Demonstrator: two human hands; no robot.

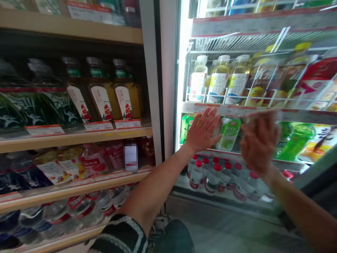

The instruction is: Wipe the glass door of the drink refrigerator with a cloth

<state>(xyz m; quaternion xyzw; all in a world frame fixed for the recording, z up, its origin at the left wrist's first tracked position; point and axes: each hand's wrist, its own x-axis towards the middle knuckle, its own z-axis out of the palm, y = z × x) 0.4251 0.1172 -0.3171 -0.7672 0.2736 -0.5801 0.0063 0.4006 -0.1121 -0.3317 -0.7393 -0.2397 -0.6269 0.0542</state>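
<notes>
Inspected at centre of frame: left hand, raised before the lit cooler, fingers extended and open, thumb apart. Found nearest to it: green bottles, standing on the cooler shelf below the price strip. Not determinable whether touching. Noted right of centre: right hand, raised before the same shelf, badly blurred; cannot tell state of fingers or whether anything is held. Recorded above the price strip, upper right of frame: white-capped bottles, upright behind a wire rail. Recorded below, lower right of frame: red-capped bottles. Observed across left of frame: wooden shelves bearing amber bottles with white labels.
</notes>
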